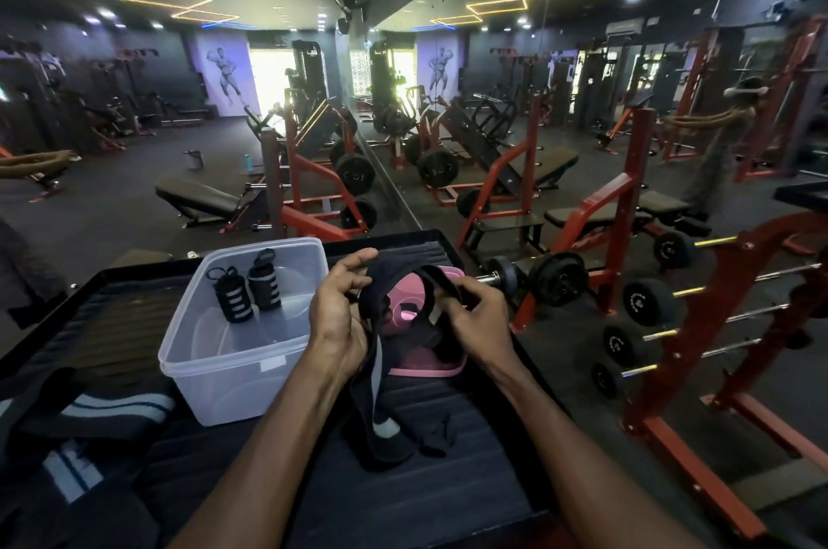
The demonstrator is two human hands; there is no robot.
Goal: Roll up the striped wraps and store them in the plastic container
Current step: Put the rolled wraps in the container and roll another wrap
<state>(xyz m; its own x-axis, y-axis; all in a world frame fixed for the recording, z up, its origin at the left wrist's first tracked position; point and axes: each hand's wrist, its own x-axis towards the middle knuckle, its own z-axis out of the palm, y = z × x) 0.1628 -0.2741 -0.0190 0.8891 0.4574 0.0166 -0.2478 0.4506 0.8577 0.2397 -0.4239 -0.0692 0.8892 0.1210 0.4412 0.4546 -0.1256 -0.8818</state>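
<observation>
The wrap [374,391] I'm working on hangs lengthwise toward me, its loose end lying on the dark table [448,494]. My left hand [338,315] curls round its upper part, thumb up, while my right hand [475,315] pinches the top end, fingers bent tight. Just behind sits a pink lid [425,369]. Left of it, the clear container [242,351] holds two rolled wraps [246,293], standing upright.
</observation>
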